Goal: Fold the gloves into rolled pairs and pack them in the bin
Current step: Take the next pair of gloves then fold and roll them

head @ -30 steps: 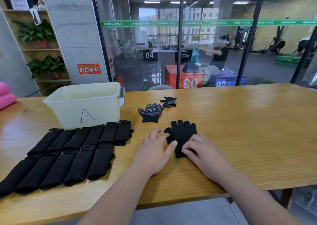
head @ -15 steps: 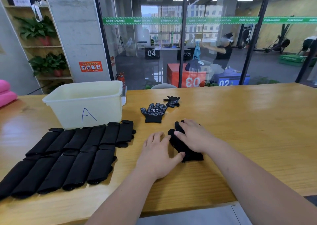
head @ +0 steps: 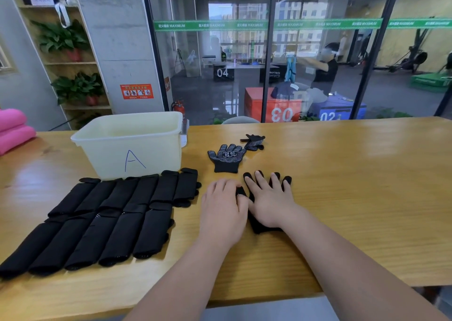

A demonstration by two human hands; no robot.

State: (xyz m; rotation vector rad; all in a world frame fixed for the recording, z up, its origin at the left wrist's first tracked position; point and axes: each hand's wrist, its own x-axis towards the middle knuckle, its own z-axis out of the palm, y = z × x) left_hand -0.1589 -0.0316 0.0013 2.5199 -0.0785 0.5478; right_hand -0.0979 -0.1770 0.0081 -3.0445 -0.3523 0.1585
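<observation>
A black glove [head: 259, 226] lies flat on the wooden table [head: 354, 186], mostly hidden under my hands. My right hand [head: 267, 199] presses on it with fingers spread straight. My left hand [head: 223, 208] rests flat beside it, its fingertips touching the glove's thumb. Beyond them lies a dotted black glove [head: 226, 157] palm up, and a crumpled one [head: 254, 142] farther back. Two rows of several rolled black glove pairs [head: 110, 215] lie to the left. Behind them stands the pale bin [head: 132, 144] marked "A".
Pink rolled cloth [head: 13, 132] sits at the table's far left. A glass wall runs behind the table, with a person and numbered boxes beyond it. The table's near edge is close under my forearms.
My right hand slid from the glove's cuff end up over its fingers and now lies flat and spread on it. My left hand stayed beside the glove. The view shifted slightly.
</observation>
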